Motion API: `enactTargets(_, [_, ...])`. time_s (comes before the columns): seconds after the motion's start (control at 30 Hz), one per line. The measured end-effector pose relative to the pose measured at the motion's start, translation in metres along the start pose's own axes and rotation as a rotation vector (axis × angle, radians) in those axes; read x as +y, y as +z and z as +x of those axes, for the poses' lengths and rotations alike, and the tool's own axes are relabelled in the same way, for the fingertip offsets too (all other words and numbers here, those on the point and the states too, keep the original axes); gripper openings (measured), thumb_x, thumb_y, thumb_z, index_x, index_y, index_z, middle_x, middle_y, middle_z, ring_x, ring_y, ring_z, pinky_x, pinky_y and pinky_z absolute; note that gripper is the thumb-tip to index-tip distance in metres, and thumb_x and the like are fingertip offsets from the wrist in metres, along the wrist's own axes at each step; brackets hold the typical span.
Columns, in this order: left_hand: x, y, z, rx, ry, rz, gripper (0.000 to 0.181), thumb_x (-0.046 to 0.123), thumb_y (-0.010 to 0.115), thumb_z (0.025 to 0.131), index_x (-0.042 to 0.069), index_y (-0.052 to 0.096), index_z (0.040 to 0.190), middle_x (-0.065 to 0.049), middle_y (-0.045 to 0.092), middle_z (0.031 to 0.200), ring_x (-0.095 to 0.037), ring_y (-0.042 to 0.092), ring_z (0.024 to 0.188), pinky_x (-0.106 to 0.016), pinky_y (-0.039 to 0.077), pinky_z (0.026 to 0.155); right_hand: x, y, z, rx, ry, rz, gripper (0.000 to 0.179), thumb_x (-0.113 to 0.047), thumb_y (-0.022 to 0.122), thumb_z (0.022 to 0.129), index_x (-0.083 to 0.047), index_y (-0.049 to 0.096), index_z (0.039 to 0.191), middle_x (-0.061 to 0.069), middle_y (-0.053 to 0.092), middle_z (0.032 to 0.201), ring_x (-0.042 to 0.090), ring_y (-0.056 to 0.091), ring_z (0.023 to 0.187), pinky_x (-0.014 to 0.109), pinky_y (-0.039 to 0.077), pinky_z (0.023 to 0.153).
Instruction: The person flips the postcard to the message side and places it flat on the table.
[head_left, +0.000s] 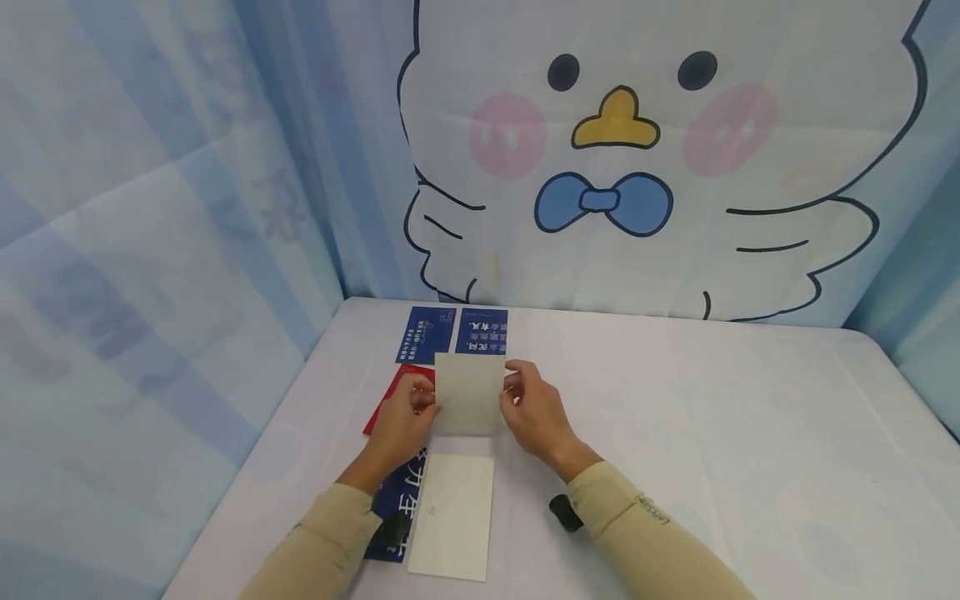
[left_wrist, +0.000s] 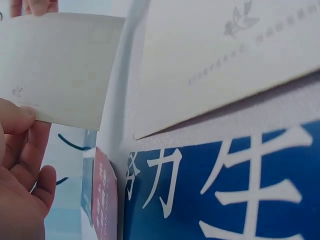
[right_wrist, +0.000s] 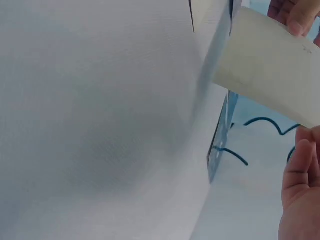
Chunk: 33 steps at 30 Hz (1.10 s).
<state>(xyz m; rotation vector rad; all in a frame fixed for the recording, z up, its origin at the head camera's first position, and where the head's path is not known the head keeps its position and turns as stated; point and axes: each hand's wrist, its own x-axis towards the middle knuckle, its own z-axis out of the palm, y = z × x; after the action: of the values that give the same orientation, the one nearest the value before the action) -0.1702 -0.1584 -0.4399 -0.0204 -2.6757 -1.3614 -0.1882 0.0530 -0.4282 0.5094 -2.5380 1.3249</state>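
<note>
At the left of the head view, a red card [head_left: 384, 402] pokes out from under the left hand [head_left: 402, 422], whose fingers pinch the left edge of a plain cream card [head_left: 469, 393] held just above the white table [head_left: 750, 450]; the left wrist view shows a thumb [left_wrist: 15, 116] pressed on that card's lower corner. Below the hands, toward the bottom centre of the frame, a large blue card with white characters [head_left: 393, 493] lies flat, with a second cream card [head_left: 453, 517] resting partly over its right side. Above the held card, near the middle of the frame, two small blue cards [head_left: 454, 333] sit side by side at the table's far edge, in front of a curtain printed with a cartoon bird [head_left: 622, 158]. To the right, the right hand [head_left: 536, 412] pinches the card's opposite edge, fingertips curled round it. The card seems to be lifted for turning or placing, and doing this well probably means keeping both pinches light and at the edges so the card does not bow, holding it level, and lowering it squarely clear of the red card and the small blue pair rather than letting one corner catch on them
</note>
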Motion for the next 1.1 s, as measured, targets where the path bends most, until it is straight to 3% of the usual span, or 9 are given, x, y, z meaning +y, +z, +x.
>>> enactTargets(0.17, [0.002, 0.001, -0.002, 0.016, 0.002, -0.031, 0.023, 0.004, 0.067, 0.094, 0.011, 0.051, 0.108, -0.012, 0.070, 0.108, -0.028, 0.067, 0.100, -0.041, 0.056, 0.091, 0.000, 0.002, -0.001, 0.048, 0.003, 0.018, 0.025, 0.002, 0.060, 0.090, -0.001, 0.052, 0.113, 0.010, 0.062, 0.099, 0.023, 0.063, 0.087, 0.039, 0.056, 0.076])
enactTargets(0.33, [0.005, 0.003, -0.004, 0.031, 0.035, 0.005, 0.019, 0.006, 0.068, 0.093, 0.008, 0.060, 0.110, -0.009, 0.065, 0.108, -0.023, 0.062, 0.092, -0.038, 0.057, 0.083, 0.003, 0.002, -0.001, 0.063, -0.065, -0.031, 0.012, 0.005, 0.059, 0.088, 0.001, 0.061, 0.099, 0.013, 0.059, 0.099, 0.024, 0.063, 0.085, 0.035, 0.055, 0.072])
enactTargets(0.4, [0.005, 0.004, -0.005, 0.038, 0.049, 0.010, 0.020, 0.005, 0.068, 0.093, 0.006, 0.064, 0.113, -0.010, 0.063, 0.111, -0.023, 0.060, 0.092, -0.038, 0.057, 0.083, 0.005, 0.002, -0.002, 0.046, -0.083, -0.041, 0.017, 0.006, 0.059, 0.086, 0.004, 0.063, 0.103, 0.016, 0.059, 0.102, 0.025, 0.064, 0.085, 0.034, 0.056, 0.072])
enactTargets(0.63, [0.000, 0.007, -0.006, 0.011, 0.065, 0.062, 0.033, 0.005, 0.068, 0.094, 0.005, 0.066, 0.127, -0.010, 0.061, 0.114, -0.024, 0.059, 0.101, -0.038, 0.056, 0.089, 0.006, 0.004, -0.005, -0.132, 0.046, -0.060, 0.038, 0.002, 0.063, 0.090, 0.009, 0.059, 0.127, 0.022, 0.053, 0.122, 0.023, 0.063, 0.093, 0.036, 0.056, 0.078])
enactTargets(1.1, [-0.004, 0.011, -0.002, -0.101, 0.006, 0.171, 0.053, 0.013, 0.075, 0.088, 0.007, 0.060, 0.138, -0.014, 0.055, 0.133, -0.032, 0.050, 0.128, -0.045, 0.050, 0.099, 0.007, 0.009, -0.005, -0.213, 0.093, -0.132, 0.049, -0.001, 0.065, 0.090, 0.013, 0.052, 0.136, 0.024, 0.049, 0.137, 0.024, 0.062, 0.099, 0.039, 0.055, 0.086])
